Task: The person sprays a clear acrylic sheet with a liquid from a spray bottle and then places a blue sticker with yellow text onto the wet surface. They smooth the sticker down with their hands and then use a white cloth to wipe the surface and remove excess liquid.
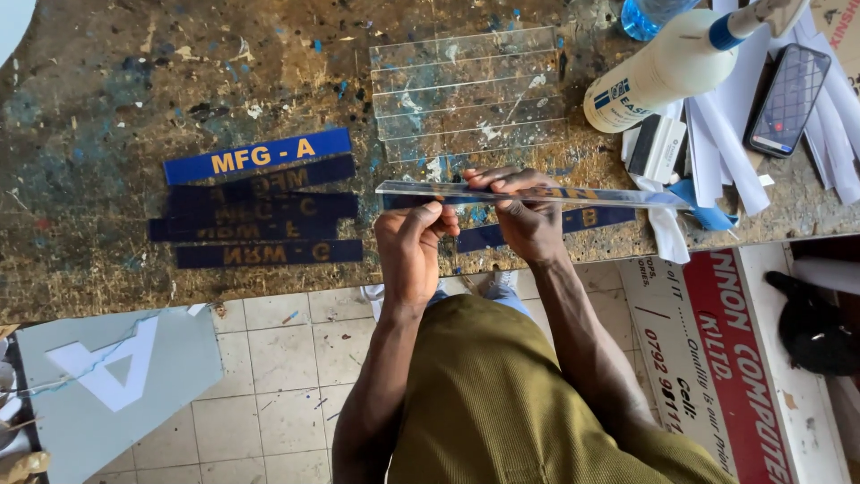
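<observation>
Blue label strips left; white bottle, perhaps phone right.

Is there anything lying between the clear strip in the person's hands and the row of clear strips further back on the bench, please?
Nothing visible does. Both the left hand and the right hand grip the clear strip directly. Between it and the row of clear strips there is only bare, paint-stained bench. The white bottle lies off to one side.

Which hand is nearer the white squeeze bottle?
Right. The right hand grips the clear strip below-left of the white squeeze bottle; the left hand sits farther left.
</observation>
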